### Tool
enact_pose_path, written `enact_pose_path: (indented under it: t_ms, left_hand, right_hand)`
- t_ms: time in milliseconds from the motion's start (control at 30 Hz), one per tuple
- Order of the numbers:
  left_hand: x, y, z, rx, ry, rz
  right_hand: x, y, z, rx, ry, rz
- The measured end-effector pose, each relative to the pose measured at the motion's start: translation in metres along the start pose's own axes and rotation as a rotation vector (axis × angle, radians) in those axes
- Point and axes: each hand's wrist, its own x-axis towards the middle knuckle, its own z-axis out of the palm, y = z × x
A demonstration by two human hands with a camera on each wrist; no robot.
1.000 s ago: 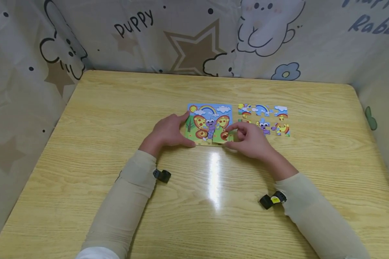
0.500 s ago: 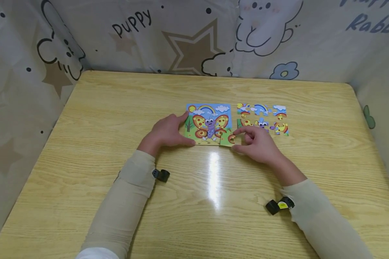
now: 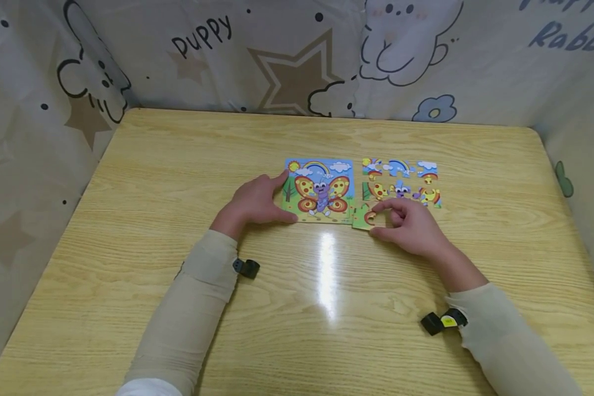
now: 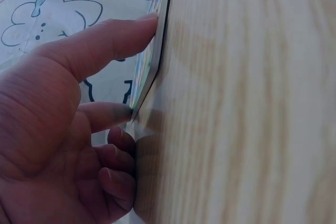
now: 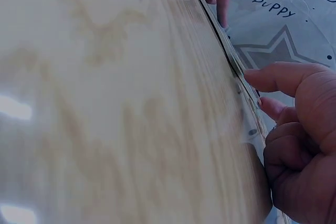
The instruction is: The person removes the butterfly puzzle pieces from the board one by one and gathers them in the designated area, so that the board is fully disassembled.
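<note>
A square puzzle board (image 3: 319, 190) printed with a butterfly, a rainbow and a sun lies flat on the table in the head view. My left hand (image 3: 258, 201) holds its left side, index finger near the upper corner and thumb at the lower one; the left wrist view shows the thumb on the edge and the other fingers curled below. Just right of the board's lower right corner is a green puzzle piece (image 3: 361, 216) with part of a red wing. My right hand (image 3: 410, 224) pinches this piece between thumb and index finger.
Several loose puzzle pieces (image 3: 400, 168) lie in two rows right of the board, just beyond my right hand. They rest on a light wooden table (image 3: 188, 143). Behind it hangs a printed cloth (image 3: 287, 60).
My right hand has slid the pinched piece from over the board's lower right part to the right, off the board, beside its corner. The left hand stays on the board.
</note>
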Motion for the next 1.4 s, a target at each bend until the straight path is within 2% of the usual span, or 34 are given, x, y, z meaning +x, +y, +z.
enact_pose_path:
  t_ms: [400,567,800,1067,1400]
  left_hand:
    - [-0.001,0.002,-0.001,-0.014,-0.004,-0.012]
    - [-0.001,0.001,-0.001,-0.012,-0.006,-0.016]
    - [-0.001,0.001,0.0,-0.008,-0.008,-0.012]
    - [-0.003,0.002,-0.002,-0.009,-0.002,-0.012]
    - [-0.003,0.003,-0.001,-0.015,0.004,-0.015]
  right_hand:
    - [-0.01,0.005,-0.011,-0.072,0.021,-0.011]
    - [-0.012,0.001,-0.013,-0.074,0.023,-0.032]
    - [-0.011,0.003,-0.012,-0.067,0.021,-0.018]
    - [0.0,-0.006,-0.004,-0.046,0.043,-0.076]
    - [0.022,-0.027,0.009,-0.011,-0.035,-0.088]
